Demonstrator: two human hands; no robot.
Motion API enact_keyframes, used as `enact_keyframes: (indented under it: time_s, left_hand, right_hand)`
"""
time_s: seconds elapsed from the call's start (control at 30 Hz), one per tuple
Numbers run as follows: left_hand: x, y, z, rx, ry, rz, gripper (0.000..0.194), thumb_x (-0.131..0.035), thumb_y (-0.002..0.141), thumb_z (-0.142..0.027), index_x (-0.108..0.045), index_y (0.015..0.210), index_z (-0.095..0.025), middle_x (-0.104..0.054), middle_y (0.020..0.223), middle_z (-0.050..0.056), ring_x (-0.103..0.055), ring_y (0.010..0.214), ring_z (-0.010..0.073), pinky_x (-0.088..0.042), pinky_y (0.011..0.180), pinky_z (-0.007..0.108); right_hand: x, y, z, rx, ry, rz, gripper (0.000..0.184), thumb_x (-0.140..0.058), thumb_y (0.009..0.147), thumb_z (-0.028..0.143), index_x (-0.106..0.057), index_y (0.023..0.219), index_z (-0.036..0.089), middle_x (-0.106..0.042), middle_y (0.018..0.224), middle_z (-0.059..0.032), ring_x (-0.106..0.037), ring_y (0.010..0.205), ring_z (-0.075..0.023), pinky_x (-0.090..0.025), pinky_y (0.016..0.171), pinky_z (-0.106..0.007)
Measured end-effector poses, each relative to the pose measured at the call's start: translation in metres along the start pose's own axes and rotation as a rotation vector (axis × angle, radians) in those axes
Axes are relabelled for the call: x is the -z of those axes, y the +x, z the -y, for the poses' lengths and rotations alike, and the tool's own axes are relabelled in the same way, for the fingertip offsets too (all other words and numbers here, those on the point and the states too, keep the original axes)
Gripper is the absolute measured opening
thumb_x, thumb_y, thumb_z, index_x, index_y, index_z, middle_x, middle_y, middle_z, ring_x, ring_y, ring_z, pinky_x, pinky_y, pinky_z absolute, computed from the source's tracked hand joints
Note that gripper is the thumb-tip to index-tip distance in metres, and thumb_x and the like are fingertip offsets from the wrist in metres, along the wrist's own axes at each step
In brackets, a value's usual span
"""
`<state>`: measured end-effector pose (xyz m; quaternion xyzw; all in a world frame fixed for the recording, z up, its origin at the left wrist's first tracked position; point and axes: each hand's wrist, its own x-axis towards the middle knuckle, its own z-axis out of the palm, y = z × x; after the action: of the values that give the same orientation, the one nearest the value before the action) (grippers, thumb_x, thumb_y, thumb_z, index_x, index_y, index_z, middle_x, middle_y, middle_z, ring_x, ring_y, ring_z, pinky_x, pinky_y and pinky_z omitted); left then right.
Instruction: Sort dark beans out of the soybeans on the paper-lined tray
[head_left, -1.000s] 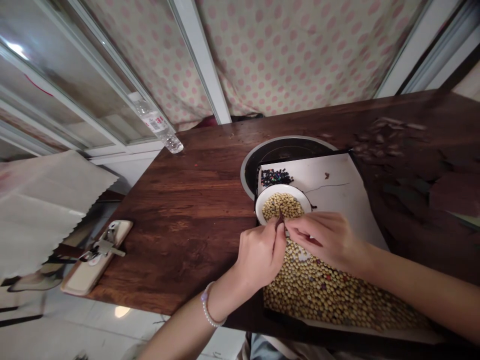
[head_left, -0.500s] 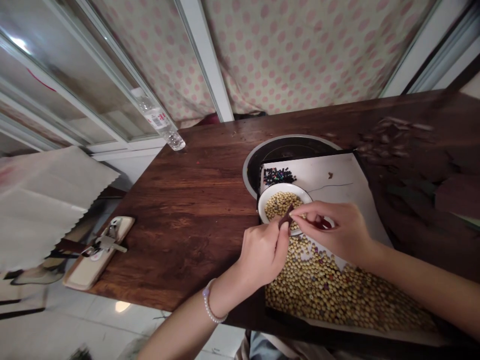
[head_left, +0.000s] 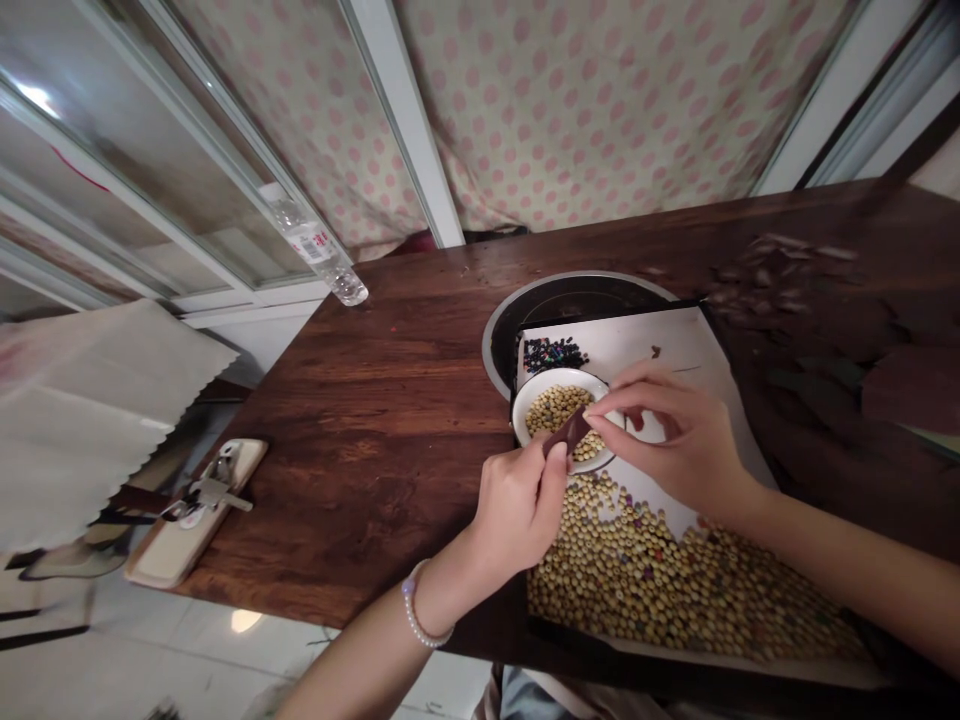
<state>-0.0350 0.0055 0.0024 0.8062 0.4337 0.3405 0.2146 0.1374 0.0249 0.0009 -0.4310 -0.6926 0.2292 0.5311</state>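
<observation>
Over a white bowl (head_left: 527,398) of yellowish beads, my left hand (head_left: 517,510) pinches a small flat dark brown piece (head_left: 568,432) between thumb and fingers. The piece slants up to the right. My right hand (head_left: 675,430) is closed in a pinch, its thumb and fingertips at the upper end of that piece. What they hold there, if anything, is too small to make out. Below both hands, many loose yellowish beads (head_left: 652,580) cover the near part of a white-lined black tray (head_left: 675,335). Dark beads (head_left: 553,354) lie heaped in its far left corner.
A round dark plate (head_left: 502,345) shows behind the tray on the wooden table (head_left: 390,430). Dark brown scraps (head_left: 780,275) lie at the right. A plastic bottle (head_left: 319,245) stands at the far left edge, and a clipboard-like board with metal parts (head_left: 172,540) lies near the left edge.
My right fingers have spread slightly and my left hand has tilted, so more of the brown piece shows. Less of the dark thread on the tray lining is visible. The view has shifted slightly.
</observation>
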Motion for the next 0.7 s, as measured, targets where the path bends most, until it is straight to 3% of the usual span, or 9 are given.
enact_keyframes:
  time_s: [0.1, 0.17, 0.27, 0.37, 0.47, 0.57, 0.7]
  left_hand:
    - [0.0007, 0.0001, -0.0004, 0.019, -0.034, -0.018, 0.026, -0.034, 0.092, -0.021, -0.055, 0.077, -0.014, -0.051, 0.052, -0.002, -0.047, 0.043, 0.0079, -0.034, 0.044, 0.020]
    - [0.0011, 0.0004, -0.0011, 0.019, -0.035, -0.025, 0.027, -0.034, 0.092, -0.021, -0.055, 0.076, -0.014, -0.053, 0.054, -0.001, -0.048, 0.045, 0.0082, -0.035, 0.045, 0.020]
    - [0.0011, 0.0015, -0.0022, 0.018, 0.017, -0.040, 0.024, -0.037, 0.090, -0.023, -0.055, 0.075, -0.015, -0.056, 0.057, 0.000, -0.051, 0.049, 0.0094, -0.037, 0.047, 0.021]
    - [-0.0003, 0.0038, -0.0013, 0.051, 0.069, -0.064, 0.016, -0.050, 0.084, -0.031, -0.053, 0.089, -0.016, -0.057, 0.060, -0.002, -0.055, 0.054, 0.0113, -0.043, 0.053, 0.023]
    - [-0.0021, 0.0064, 0.0017, 0.024, 0.101, -0.128, 0.041, -0.063, 0.075, -0.035, -0.048, 0.108, -0.016, -0.066, 0.084, 0.003, -0.062, 0.075, 0.0157, -0.048, 0.069, 0.029]
    - [-0.0028, 0.0077, 0.0037, -0.041, 0.172, -0.174, 0.039, -0.064, 0.076, -0.028, -0.051, 0.112, -0.019, -0.065, 0.104, 0.006, -0.060, 0.092, 0.0185, -0.044, 0.081, 0.034]
    - [-0.0029, 0.0076, 0.0034, -0.064, 0.173, -0.187, 0.026, -0.064, 0.077, -0.023, -0.059, 0.103, -0.020, -0.070, 0.091, 0.002, -0.062, 0.084, 0.0166, -0.040, 0.083, 0.034]
  right_hand:
    - [-0.0012, 0.0031, -0.0040, 0.012, 0.123, 0.020, 0.008, -0.063, 0.073, 0.016, -0.065, 0.076, 0.023, -0.060, 0.092, -0.0037, -0.059, 0.090, -0.0180, -0.052, 0.072, -0.031]
    - [-0.0027, 0.0028, -0.0055, -0.029, 0.233, 0.081, 0.009, -0.061, 0.074, 0.015, -0.065, 0.077, 0.023, -0.062, 0.095, -0.0045, -0.059, 0.093, -0.0190, -0.052, 0.075, -0.033]
    - [-0.0038, 0.0009, -0.0068, -0.096, 0.298, 0.113, 0.007, -0.062, 0.075, 0.017, -0.064, 0.078, 0.023, -0.065, 0.088, -0.0032, -0.062, 0.085, -0.0181, -0.054, 0.069, -0.031]
    - [-0.0035, -0.0003, -0.0071, -0.107, 0.247, 0.087, 0.005, -0.062, 0.074, 0.018, -0.064, 0.076, 0.023, -0.066, 0.082, -0.0020, -0.063, 0.081, -0.0177, -0.053, 0.065, -0.030]
    - [-0.0032, -0.0002, -0.0057, -0.093, 0.206, 0.082, 0.006, -0.062, 0.074, 0.017, -0.064, 0.076, 0.023, -0.066, 0.082, -0.0015, -0.062, 0.078, -0.0169, -0.052, 0.062, -0.029]
    - [-0.0031, 0.0000, -0.0032, -0.080, 0.149, 0.085, 0.008, -0.061, 0.073, 0.016, -0.063, 0.076, 0.023, -0.066, 0.082, -0.0013, -0.062, 0.075, -0.0160, -0.050, 0.058, -0.027]
    - [-0.0022, -0.0007, -0.0013, -0.057, 0.042, 0.081, 0.007, -0.061, 0.074, 0.016, -0.064, 0.074, 0.022, -0.067, 0.083, -0.0017, -0.061, 0.069, -0.0139, -0.047, 0.051, -0.024]
